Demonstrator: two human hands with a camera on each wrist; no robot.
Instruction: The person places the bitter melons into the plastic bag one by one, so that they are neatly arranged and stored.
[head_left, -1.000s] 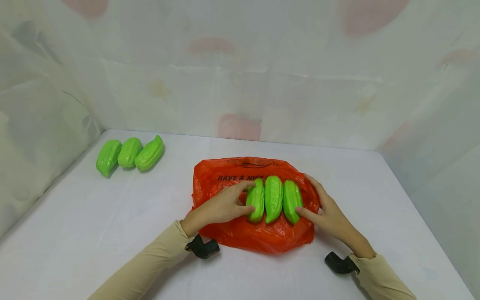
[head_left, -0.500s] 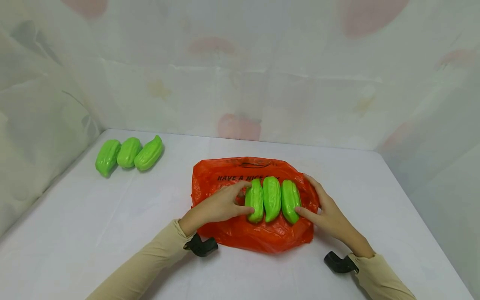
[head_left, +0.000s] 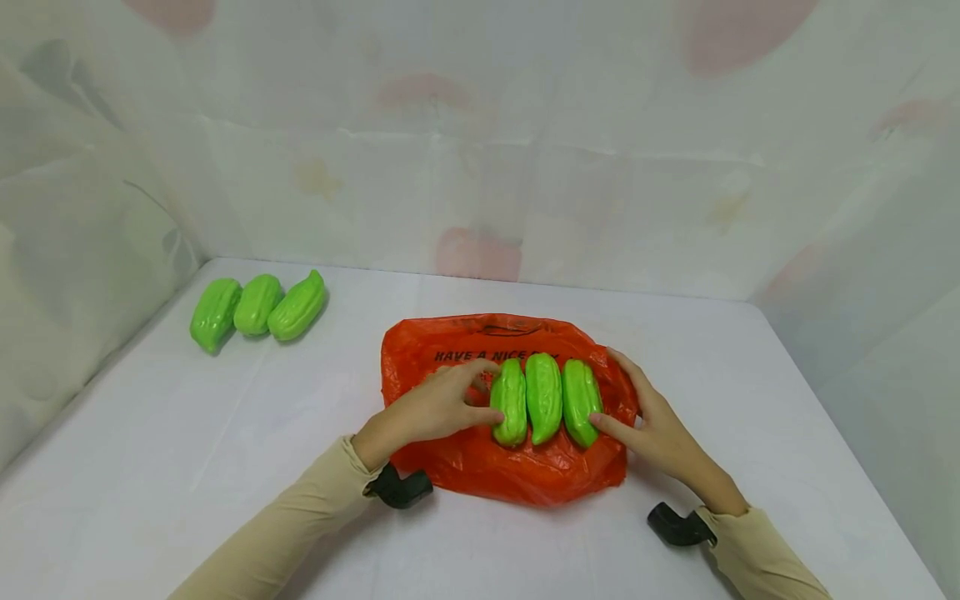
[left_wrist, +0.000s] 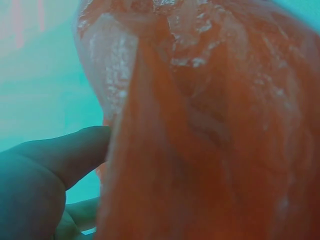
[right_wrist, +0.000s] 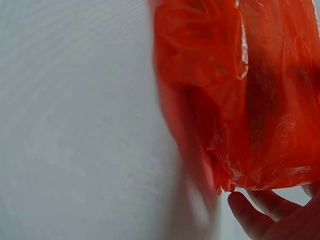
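Note:
Three glossy, ribbed green fruits shaped like star fruits lie side by side on a flattened red plastic bag (head_left: 450,333): the left fruit (head_left: 510,402), the middle fruit (head_left: 543,397) and the right fruit (head_left: 581,402). My left hand (head_left: 435,407) is at the left fruit, its thumb tip right at the fruit's lower left side. My right hand (head_left: 660,433) is at the bag's right edge, thumb touching the right fruit and fingers spread along the edge. The left wrist view shows my left thumb (left_wrist: 75,150) beside the bag; right fingertips (right_wrist: 245,210) show below it.
Several things surround the bag on the white table (head_left: 187,433). Another three green fruits (head_left: 258,306) lie close together at the far left. A pale patterned cloth (head_left: 480,150) rises behind and at both sides. Each wrist carries a black fixture (head_left: 678,525).
My left hand has eased slightly left, its thumb and fingers drawing back a little from the left fruit. The fruits shifted a touch left early on. My right hand is nearly still.

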